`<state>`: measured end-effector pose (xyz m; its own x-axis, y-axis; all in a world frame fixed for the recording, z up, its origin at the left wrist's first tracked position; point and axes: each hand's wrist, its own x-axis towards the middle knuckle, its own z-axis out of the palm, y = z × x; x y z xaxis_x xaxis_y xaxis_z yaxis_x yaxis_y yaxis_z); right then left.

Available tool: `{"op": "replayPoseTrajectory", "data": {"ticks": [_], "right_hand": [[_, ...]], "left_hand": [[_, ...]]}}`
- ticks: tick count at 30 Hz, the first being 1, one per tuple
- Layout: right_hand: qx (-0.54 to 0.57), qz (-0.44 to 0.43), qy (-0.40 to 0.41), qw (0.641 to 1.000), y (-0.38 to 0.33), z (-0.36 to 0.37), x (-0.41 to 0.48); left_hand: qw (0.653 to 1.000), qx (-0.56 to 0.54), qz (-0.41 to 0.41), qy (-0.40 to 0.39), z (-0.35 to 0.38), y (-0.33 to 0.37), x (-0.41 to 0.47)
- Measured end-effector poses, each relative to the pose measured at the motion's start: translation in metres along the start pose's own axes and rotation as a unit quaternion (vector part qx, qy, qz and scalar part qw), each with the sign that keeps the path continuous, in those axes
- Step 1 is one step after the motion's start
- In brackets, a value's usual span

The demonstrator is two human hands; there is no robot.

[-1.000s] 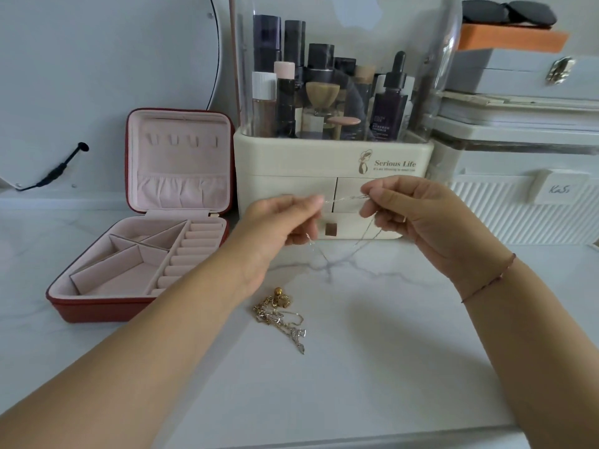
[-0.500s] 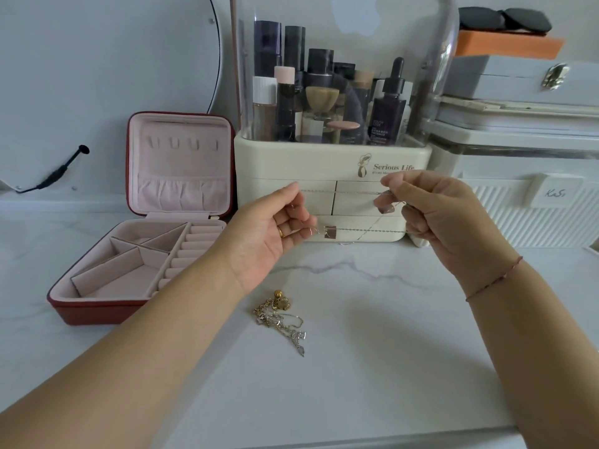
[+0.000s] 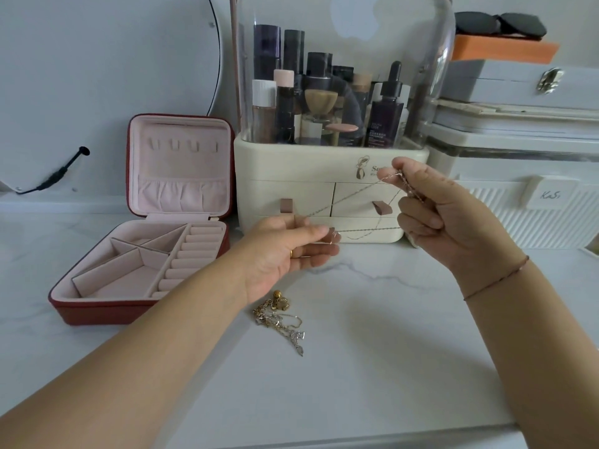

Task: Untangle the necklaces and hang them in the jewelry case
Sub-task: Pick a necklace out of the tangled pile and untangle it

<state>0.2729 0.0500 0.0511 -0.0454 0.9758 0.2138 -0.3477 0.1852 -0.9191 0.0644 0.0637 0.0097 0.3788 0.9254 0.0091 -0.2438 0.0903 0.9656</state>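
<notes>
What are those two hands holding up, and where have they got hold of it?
A thin silver chain, stretched between both hands: the left hand pinches one end at its fingertips, and the right hand pinches the other part, higher up.

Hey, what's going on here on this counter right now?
A person is working on a thin silver chain, stretched between the left hand and the raised right hand, each pinching one part of it. A tangled pile of gold and silver necklaces lies on the marble counter below the hands. The red jewelry case sits open to the left, and the hooks in its lid are bare, so nothing is hung yet.
</notes>
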Motion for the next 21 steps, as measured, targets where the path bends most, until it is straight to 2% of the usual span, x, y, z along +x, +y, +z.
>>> {"op": "replayPoseTrajectory", "data": {"ticks": [5, 10, 14, 18, 21], "right_hand": [[-0.013, 0.018, -0.005, 1.0, 0.0015, -0.0019, 0.0017], [-0.073, 0.014, 0.033, 0.997, 0.0021, -0.0053, 0.0013], [-0.098, -0.023, 0.057, 0.993, 0.002, -0.0046, 0.0004], [-0.131, -0.077, 0.078, 0.985, 0.0015, -0.0019, -0.0005], [-0.145, -0.089, 0.082, 0.982, 0.0029, -0.0005, -0.0008]], "left_hand": [[1.0, -0.005, 0.008, 0.023, -0.0013, -0.0009, 0.001], [0.998, 0.004, 0.026, 0.057, -0.0031, 0.0009, 0.0026], [0.993, 0.098, 0.033, 0.058, -0.0036, -0.0011, 0.0008], [0.97, 0.212, 0.062, 0.106, -0.003, -0.005, -0.0002], [0.968, 0.216, 0.069, 0.11, -0.0016, -0.004, -0.0012]]}}
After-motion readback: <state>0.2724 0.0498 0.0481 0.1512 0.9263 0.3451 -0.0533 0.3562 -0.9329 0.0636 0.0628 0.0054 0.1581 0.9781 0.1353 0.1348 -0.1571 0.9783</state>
